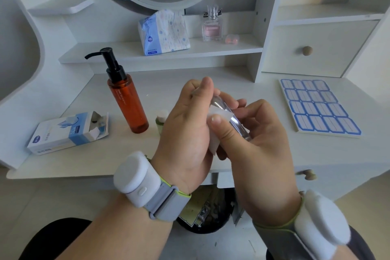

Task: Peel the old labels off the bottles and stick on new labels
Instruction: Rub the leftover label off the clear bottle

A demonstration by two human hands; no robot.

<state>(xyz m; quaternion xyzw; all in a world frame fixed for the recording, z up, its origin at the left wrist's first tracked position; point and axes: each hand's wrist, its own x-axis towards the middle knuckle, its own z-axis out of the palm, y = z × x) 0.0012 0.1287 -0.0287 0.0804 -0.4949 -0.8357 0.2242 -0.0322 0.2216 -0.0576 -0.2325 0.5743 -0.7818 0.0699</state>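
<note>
While left hand (185, 131) wraps clear bottle (228, 112) mid-air over surface (263, 152), right hand (253, 139) pinches white label (217, 120) against it, thumb on top, fingers curled behind. Can't tell if that's old label coming off or plain one going on, tbh. Blue-bordered label sheet (318, 107) sits at right, looks full, so guessing no new ones used yet. Amber pump bottle (128, 99) stands at left, print on it, no sticker visible. Small green bottle (161, 121) half hidden behind left hand. Early days, most of job left I reckon.
</note>
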